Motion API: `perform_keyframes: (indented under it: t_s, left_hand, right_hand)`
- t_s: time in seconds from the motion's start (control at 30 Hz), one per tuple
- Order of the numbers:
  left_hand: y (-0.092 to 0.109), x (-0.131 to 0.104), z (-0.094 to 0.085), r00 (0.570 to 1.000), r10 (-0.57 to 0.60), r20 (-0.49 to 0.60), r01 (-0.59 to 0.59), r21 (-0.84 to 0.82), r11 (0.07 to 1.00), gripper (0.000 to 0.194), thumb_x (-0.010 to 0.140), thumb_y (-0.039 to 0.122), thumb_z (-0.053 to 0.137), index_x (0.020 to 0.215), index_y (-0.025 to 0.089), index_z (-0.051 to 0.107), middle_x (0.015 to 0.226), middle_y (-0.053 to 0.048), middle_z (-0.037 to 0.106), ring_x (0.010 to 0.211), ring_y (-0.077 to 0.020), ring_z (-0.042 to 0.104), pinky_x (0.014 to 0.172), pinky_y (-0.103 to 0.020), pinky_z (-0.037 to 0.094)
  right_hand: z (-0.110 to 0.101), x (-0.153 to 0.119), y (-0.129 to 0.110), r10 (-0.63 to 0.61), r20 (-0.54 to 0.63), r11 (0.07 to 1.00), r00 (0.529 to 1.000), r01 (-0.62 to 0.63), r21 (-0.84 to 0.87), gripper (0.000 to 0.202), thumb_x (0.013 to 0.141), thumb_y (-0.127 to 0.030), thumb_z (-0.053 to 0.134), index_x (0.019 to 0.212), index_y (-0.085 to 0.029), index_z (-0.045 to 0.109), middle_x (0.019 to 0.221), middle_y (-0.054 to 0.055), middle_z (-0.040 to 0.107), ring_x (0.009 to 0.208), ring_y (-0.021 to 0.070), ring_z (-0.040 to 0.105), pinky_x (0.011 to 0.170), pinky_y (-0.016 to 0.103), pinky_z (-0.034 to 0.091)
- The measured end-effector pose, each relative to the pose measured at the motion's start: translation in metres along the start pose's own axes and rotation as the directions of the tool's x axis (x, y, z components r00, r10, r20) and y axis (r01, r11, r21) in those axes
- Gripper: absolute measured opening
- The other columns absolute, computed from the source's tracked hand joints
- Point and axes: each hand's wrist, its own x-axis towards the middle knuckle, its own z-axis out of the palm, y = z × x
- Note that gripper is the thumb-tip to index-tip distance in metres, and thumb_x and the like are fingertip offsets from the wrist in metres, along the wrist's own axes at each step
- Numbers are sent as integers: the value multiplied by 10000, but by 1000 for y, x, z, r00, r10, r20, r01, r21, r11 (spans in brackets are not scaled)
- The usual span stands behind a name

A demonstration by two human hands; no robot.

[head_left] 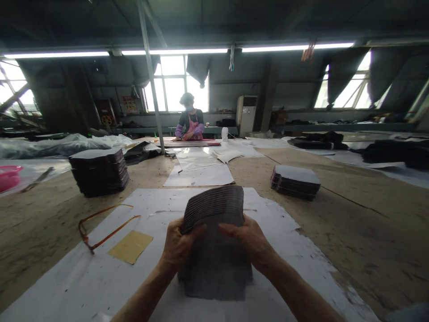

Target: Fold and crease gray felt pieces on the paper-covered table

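Note:
Both my hands grip a stack of dark grey fabric pieces over the white paper. My left hand is closed around its left side, and my right hand is closed around its right side. Both thumbs lie on the near face of the stack. Its far edge bends upward and fans into many thin layers. The fingers behind the stack are hidden. To the left of my left hand lie a yellow card and a pair of brown-framed glasses.
A tall stack of dark pieces stands at the left, a shorter stack at the right. A metal pole rises beyond the left stack. Across the table a person in a pink apron works. A pink basin sits far left.

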Motion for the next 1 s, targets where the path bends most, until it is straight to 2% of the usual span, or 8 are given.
perform_keyframes:
  t_s: [0.2, 0.5, 0.57, 0.63, 0.73, 0.8, 0.9, 1.0]
  left_hand:
    - [6, -2, -1, 979, -121, 164, 133, -69, 989, 340, 563, 307, 732, 843, 123, 672, 711, -63, 669, 635, -214, 605, 653, -358, 488]
    - [-6, 8, -2, 992, 114, -46, -108, 108, 988, 322, 513, 284, 772, 445, 148, 489, 482, 50, 401, 507, -74, 341, 486, -225, 297]
    - [-5, 10, -3, 993, 111, -49, -106, 93, 990, 299, 493, 290, 779, 471, 146, 518, 504, 42, 433, 523, -84, 383, 508, -226, 324]
    - [-3, 10, -4, 999, 52, -6, -52, 37, 998, 266, 496, 329, 766, 568, 133, 601, 555, 8, 527, 545, -122, 479, 542, -247, 390]
    - [2, 6, -4, 992, -63, 109, 70, -65, 995, 375, 518, 348, 727, 809, 117, 678, 743, -74, 660, 658, -205, 602, 650, -324, 481]
    - [4, 2, -3, 984, -101, 147, 116, -99, 988, 372, 513, 296, 737, 842, 131, 687, 838, -79, 686, 726, -214, 622, 710, -333, 492]
    - [1, 2, -4, 981, -123, 151, 136, -76, 988, 258, 552, 254, 756, 767, 125, 698, 741, -51, 695, 652, -190, 612, 634, -293, 492]
    - [-4, 4, -5, 991, -94, 99, 98, -33, 995, 135, 535, 191, 779, 580, 125, 671, 567, 19, 640, 529, -120, 543, 524, -208, 425]
  right_hand:
    - [2, 5, 9, -109, -72, 987, 991, 99, -128, 236, 497, -206, 783, 679, -166, 639, 622, -14, 666, 547, 153, 596, 511, 249, 489]
    - [-4, 13, 3, 103, -160, 985, 982, -123, -119, 252, 472, -327, 800, 673, -243, 674, 688, 85, 698, 568, 251, 650, 525, 346, 505]
    - [-6, 16, 9, -28, -260, 954, 965, -52, -295, 227, 480, -393, 779, 636, -268, 671, 642, 104, 681, 550, 258, 640, 480, 350, 470]
    - [-7, 17, 16, -346, -308, 842, 887, 148, -518, 234, 492, -430, 752, 665, -288, 681, 645, 95, 675, 618, 276, 642, 521, 367, 471]
    - [-8, 12, 18, -623, -141, 660, 770, 419, -623, 237, 538, -379, 725, 754, -286, 699, 753, 45, 694, 770, 288, 634, 717, 375, 488]
    - [-8, 8, 14, -547, -72, 720, 834, 424, -550, 229, 534, -348, 729, 735, -241, 699, 739, 11, 692, 735, 270, 631, 710, 351, 493]
    - [-10, 8, 6, -165, -110, 967, 980, 138, -215, 302, 496, -290, 760, 763, -179, 670, 714, 1, 685, 663, 232, 628, 634, 331, 509]
    - [-14, 7, 3, 58, -14, 998, 998, -59, -32, 299, 509, -234, 748, 775, -129, 665, 768, 69, 696, 688, 245, 642, 669, 378, 520]
